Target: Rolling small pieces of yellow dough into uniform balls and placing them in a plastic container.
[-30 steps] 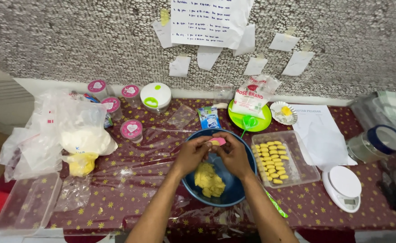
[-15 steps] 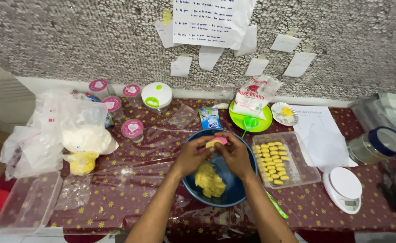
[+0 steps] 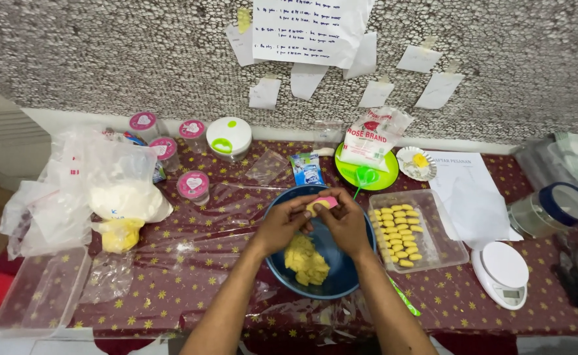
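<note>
- Both hands meet over the far rim of the blue bowl (image 3: 351,279): the left hand (image 3: 282,225) and right hand (image 3: 345,222) have their fingertips pinched together on a small pink mould (image 3: 322,203) with yellow dough in it.
- A lump of yellow dough (image 3: 306,260) lies in the bowl, below the hands.
- Just right of the bowl, a clear tray (image 3: 443,240) holds rows of shaped yellow pieces (image 3: 398,235); its right half is bare.
- Further right of the bowl sits a white kitchen scale (image 3: 503,272), near the table's front edge.
- Left of the bowl, open patterned tablecloth (image 3: 190,263) runs to the plastic bags (image 3: 98,190).
- How the fingers sit under the mould is hidden; the forearms are cut off by the bottom edge.
</note>
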